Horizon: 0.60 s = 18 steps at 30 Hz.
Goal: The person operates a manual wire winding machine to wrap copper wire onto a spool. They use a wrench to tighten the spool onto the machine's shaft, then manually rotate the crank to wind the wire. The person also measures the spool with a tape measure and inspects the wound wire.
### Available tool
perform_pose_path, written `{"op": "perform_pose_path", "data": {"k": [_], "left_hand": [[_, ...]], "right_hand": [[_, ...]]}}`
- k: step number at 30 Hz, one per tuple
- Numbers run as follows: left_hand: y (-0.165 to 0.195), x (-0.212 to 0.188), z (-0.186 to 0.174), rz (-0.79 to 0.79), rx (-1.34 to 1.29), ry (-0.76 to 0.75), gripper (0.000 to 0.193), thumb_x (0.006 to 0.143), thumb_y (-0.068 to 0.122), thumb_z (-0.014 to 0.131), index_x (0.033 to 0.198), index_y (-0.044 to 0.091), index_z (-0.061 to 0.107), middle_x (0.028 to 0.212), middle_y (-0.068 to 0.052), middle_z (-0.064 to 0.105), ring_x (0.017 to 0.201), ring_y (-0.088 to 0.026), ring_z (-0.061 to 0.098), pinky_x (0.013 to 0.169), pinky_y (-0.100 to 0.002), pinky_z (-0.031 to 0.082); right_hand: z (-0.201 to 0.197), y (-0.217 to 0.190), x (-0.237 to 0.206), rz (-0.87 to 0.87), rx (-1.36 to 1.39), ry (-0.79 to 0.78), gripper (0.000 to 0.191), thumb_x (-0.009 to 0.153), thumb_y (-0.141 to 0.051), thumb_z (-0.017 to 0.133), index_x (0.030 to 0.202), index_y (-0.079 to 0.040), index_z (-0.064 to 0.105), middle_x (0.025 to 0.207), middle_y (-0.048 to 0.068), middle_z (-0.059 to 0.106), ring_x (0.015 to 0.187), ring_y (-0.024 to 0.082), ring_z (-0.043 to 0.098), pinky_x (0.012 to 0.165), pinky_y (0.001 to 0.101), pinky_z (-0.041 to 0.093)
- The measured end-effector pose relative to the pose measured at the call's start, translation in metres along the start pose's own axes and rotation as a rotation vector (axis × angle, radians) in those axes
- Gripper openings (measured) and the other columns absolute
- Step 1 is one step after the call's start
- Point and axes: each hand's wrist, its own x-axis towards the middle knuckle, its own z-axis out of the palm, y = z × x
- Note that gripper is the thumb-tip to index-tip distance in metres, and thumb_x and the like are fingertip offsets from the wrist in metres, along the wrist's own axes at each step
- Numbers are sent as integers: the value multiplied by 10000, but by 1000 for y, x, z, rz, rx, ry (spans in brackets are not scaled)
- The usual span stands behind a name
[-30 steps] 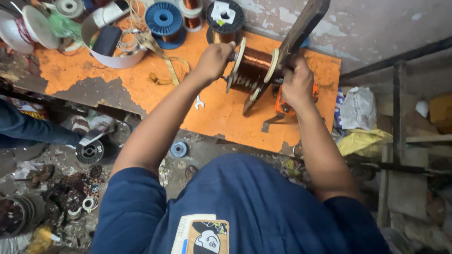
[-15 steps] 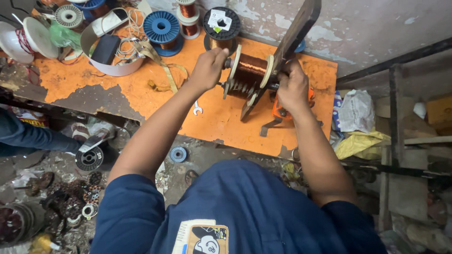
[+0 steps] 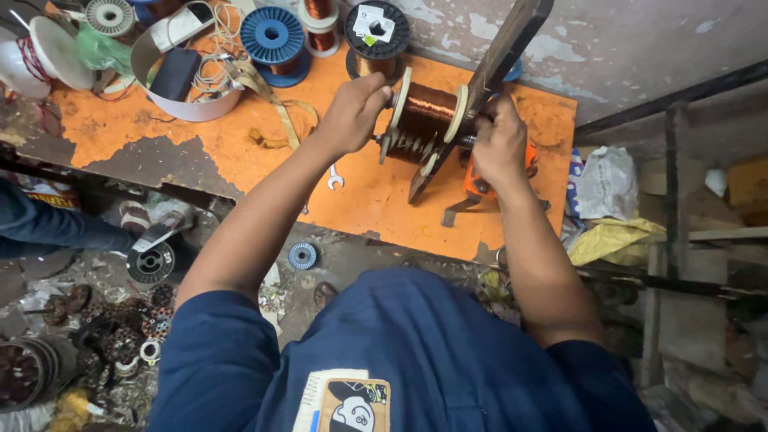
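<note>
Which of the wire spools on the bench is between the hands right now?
The large copper-wound spool with pale flanges, mounted on the winder; left hand and right hand flank it. The blue spool and black-topped spool sit untouched behind.

Worktable top (image 3: pixel 240 160): orange, paint worn to grey-brown patches at near-left edge. Spool (image 3: pixel 422 118) between the hands: copper-brown wire, cream flanges. Far spool (image 3: pixel 274 36): blue. Far-right of it, spool (image 3: pixel 376 24) with black flange, white label. Wall (image 3: pixel 640 48): grey, peeling white flecks. Shirt (image 3: pixel 416 352): navy with cream-tan patch. Right: yellow bag (image 3: pixel 612 238).
</note>
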Motion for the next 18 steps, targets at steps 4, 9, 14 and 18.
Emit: {"op": "perform_pose_path", "data": {"k": [4, 9, 14, 18], "left_hand": [[1, 1, 3, -718, -420, -85, 440, 1111, 369, 450, 914, -13, 543, 672, -129, 408, 602, -293, 381, 587, -464, 327], [-5, 2, 1, -335, -173, -24, 390, 1140, 333, 512, 923, 12, 556, 723, -70, 492, 653, -216, 483, 629, -376, 421], [-8, 1, 3, -359, -193, -63, 413, 1148, 331, 459, 933, -13, 537, 751, -105, 478, 705, -283, 494, 683, -436, 419], [-7, 3, -1, -500, -53, -39, 394, 1091, 338, 518, 926, -17, 565, 729, -130, 493, 703, -346, 507, 683, -472, 417]], "right_hand": [[-1, -2, 0, -1, -30, -9, 181, 924, 114, 547, 1060, -6, 559, 887, 162, 687, 830, 292, 710, 748, 379, 533], [-1, 0, -1, 12, -50, -2, 135, 935, 98, 573, 1007, -10, 537, 842, 161, 665, 775, 287, 692, 724, 373, 525], [0, 3, -1, -3, -66, 8, 133, 938, 97, 577, 1010, -8, 539, 866, 168, 676, 814, 307, 695, 735, 389, 528], [1, 3, 1, 41, -54, -9, 119, 954, 85, 589, 1006, -12, 543, 866, 168, 682, 813, 301, 710, 744, 393, 538]]}}
